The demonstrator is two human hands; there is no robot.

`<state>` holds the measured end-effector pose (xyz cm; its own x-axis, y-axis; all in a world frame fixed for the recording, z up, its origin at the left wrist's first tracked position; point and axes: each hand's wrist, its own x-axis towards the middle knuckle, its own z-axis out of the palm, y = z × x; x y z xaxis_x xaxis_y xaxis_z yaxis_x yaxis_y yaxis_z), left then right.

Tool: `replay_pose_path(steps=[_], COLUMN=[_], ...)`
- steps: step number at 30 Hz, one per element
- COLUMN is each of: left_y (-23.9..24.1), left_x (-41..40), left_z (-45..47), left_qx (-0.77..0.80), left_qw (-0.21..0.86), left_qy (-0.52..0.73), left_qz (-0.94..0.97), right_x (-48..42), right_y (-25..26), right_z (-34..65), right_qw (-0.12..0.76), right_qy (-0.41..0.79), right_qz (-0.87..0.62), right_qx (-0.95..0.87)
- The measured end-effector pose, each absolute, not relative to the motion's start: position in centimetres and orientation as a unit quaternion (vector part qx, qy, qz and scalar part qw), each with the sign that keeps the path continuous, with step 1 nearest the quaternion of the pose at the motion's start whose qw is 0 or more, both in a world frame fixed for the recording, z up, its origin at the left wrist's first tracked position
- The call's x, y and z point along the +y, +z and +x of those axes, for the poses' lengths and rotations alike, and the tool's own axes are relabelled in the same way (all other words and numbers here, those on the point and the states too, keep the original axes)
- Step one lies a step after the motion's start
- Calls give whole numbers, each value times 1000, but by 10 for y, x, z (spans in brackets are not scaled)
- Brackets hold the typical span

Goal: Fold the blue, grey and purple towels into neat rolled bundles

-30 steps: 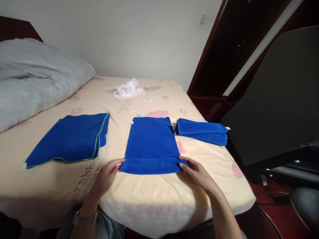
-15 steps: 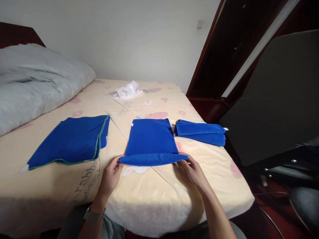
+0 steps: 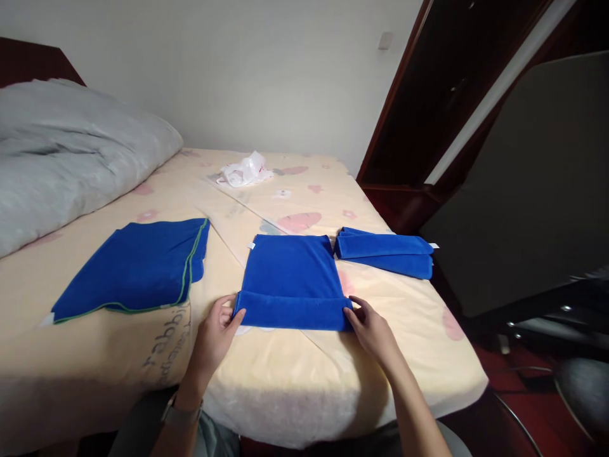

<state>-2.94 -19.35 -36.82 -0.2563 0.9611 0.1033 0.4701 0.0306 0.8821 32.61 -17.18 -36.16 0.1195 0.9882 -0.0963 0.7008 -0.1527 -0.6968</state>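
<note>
The blue cloth lies on the bed at the frame's lower centre, its folded band running crosswise between left hand and right hand, each equally near and pinching one end, flat portion extending up-frame.

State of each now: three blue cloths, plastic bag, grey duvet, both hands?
Middle cloth: near edge folded over, far part flat
Left cloth: lying low, layers uneven along its right edge
Right cloth: folded into a long strip
Plastic bag: crumpled
Grey duvet: heaped
Left hand: holding fold's left end
Right hand: holding fold's right end
</note>
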Motion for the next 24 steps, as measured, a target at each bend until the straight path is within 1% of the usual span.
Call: replay_pose_path(steps=[5,7,9,11,13,14,16,18,21,24], left_y=[-361,-358,-356,-354,-353,-352,-352,-354,-359,-364], left_x=[-198,-200,-202,-203,-204,-204,-204,-204,-201,-196], left_z=[-37,-39,-39,-40,-40,-41,-41,-44,-48,-50], left_qx=[699,722,745,743,693,655,579,534,523,544], left_qw=[258,230,167,84,15,0,5,34,75,117], left_qy=[363,321,273,254,284,304,312,271,212,226], left_qz=[560,569,585,614,662,692,753,800,822,799], right_x=[-174,-175,-175,-175,-176,-177,-179,-181,-179,-176], right_y=[-358,-359,-359,-356,-350,-347,-342,-341,-346,-349], right_z=[324,323,323,325,327,328,328,328,326,325], right_qw=[250,238,228,241,275,289,290,259,227,256], right_qy=[254,236,208,169,132,126,147,186,208,213], right_qz=[-698,-701,-709,-704,-656,-617,-534,-488,-488,-527], right_qx=[-621,-630,-634,-646,-690,-721,-780,-813,-817,-782])
